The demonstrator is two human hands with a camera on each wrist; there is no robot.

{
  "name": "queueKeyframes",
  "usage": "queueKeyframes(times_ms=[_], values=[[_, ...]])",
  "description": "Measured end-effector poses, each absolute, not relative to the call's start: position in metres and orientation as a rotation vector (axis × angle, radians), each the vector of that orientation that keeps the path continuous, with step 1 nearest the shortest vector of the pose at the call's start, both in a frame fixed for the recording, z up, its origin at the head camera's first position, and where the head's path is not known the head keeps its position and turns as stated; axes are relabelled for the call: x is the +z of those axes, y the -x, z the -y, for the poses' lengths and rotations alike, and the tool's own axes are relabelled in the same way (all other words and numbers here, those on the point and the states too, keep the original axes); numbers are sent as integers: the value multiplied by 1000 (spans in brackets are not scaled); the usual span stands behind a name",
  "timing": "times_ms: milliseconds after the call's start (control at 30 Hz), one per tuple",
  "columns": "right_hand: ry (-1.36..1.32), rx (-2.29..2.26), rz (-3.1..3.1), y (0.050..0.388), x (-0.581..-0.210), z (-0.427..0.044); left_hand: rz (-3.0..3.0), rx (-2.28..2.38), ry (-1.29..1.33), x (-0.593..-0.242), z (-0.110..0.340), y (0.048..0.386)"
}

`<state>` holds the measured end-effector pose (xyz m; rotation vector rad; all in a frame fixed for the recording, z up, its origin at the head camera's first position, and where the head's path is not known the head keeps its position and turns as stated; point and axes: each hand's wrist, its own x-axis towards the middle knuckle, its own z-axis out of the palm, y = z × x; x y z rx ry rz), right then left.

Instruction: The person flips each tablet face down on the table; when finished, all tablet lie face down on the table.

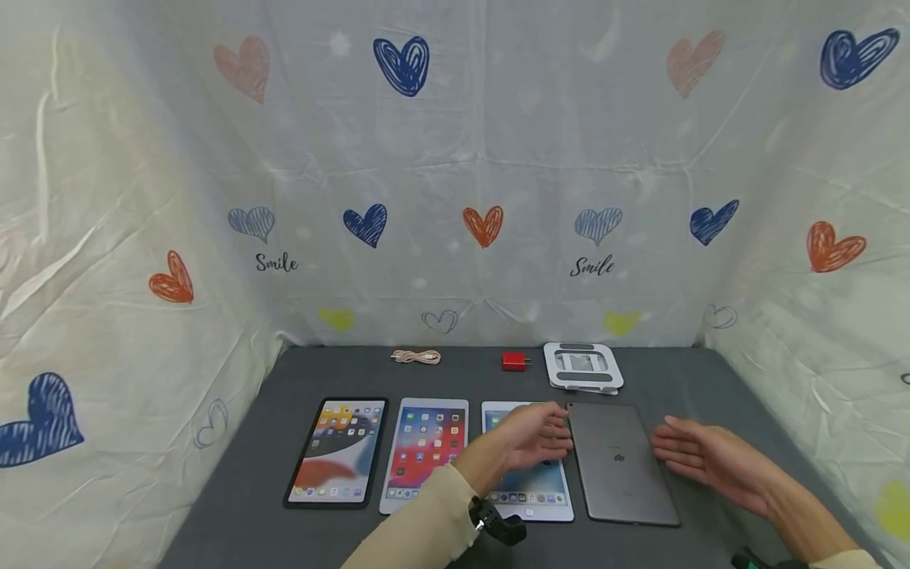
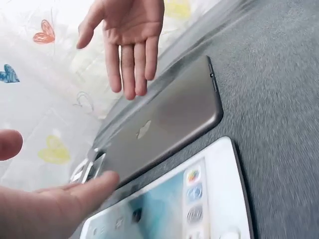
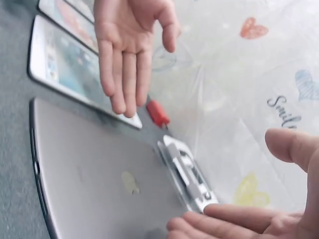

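Gray tabletop bears a dark face-down tablet, flanked by left fingers and right fingers, all outstretched.

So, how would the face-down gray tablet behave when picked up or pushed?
The gray tablet is probably stiff, being a flat slab. Its smooth back may be slippery. Lying flat, it would likely slide rather than tip.
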<state>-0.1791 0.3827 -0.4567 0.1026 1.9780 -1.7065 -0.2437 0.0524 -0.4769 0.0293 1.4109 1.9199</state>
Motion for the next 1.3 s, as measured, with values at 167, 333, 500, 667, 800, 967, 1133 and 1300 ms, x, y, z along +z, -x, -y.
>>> queueKeyframes(times_ms=[167,333,500,667,800,967,1133,1300], values=[[16,-1914,-1724,179,-449,-375,-1375,1979,-61,-470,-23,240],[109,-1978,-1569,182,-441,-364,-1411,1981,-87,-460,5,235],[193,-1951,-1578,187,-440,-351,-1508,1964,-128,-451,37,233],[275,-1980,-1560,191,-442,-342,-1568,1988,-101,-446,66,236],[290,-1958,-1654,191,-449,-331,-1611,1970,-20,-448,81,235],[237,-1902,-1792,188,-461,-311,-1704,1880,70,-458,94,231],[166,-1912,-1839,183,-473,-292,-1732,1859,100,-470,100,230],[117,-1945,-1793,180,-480,-279,-1688,1883,75,-481,100,230]])
